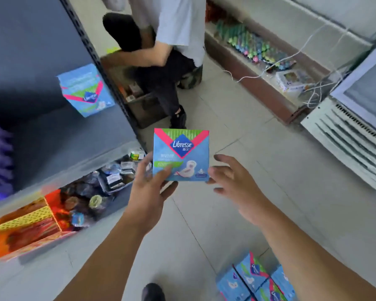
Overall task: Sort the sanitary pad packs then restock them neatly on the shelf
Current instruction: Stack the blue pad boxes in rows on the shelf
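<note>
Pale tiled floor (258,170) under me, grey shelf (52,127) at left with one pack (85,90) standing on it. My left hand (148,192) pinches a flat, glossy blue Libresse pack (181,155) (square, pink-trimmed); right hand (237,181) spread loose beside it. Crate (119,183) below holds jumbled small boxes.

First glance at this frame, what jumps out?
The blue Libresse pack at centre frame, pinched at its lower edge by the left hand, with the right hand open just beside it. Next, a matching pack standing alone on the dark shelf at left, and more packs piled on the floor at bottom right. A second person crouches behind.
</note>
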Tool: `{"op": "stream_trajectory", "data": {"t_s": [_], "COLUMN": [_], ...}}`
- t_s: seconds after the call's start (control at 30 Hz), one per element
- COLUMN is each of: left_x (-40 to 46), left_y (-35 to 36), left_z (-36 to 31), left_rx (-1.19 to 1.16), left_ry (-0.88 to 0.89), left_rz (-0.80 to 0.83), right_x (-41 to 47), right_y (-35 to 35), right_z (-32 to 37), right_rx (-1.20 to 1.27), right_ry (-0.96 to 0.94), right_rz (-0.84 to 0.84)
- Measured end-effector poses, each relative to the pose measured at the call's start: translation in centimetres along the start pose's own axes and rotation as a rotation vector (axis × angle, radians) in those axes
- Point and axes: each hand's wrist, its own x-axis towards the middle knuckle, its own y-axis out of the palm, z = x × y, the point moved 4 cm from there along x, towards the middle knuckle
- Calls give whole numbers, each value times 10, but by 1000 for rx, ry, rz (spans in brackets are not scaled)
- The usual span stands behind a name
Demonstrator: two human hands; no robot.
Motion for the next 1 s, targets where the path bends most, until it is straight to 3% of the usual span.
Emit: {"op": "stream_trajectory", "data": {"t_s": [0.13, 0.37, 0.83, 1.0], "left_x": [20, 61, 181, 213], "left_y": [-52, -134, -178, -186], "left_z": [-37, -90, -138, -140], "left_rx": [103, 603, 628, 649], "left_ry": [130, 259, 439, 415], "left_rz": [-99, -341, -569, -597], "right_x": [37, 90, 246, 281], "right_y": [78, 155, 250, 262], "right_z": [34, 53, 87, 90], "right_rx": [-147, -395, -523, -533], "right_ry": [-186, -314, -492, -521], "right_rz": [-35, -26, 78, 74]}}
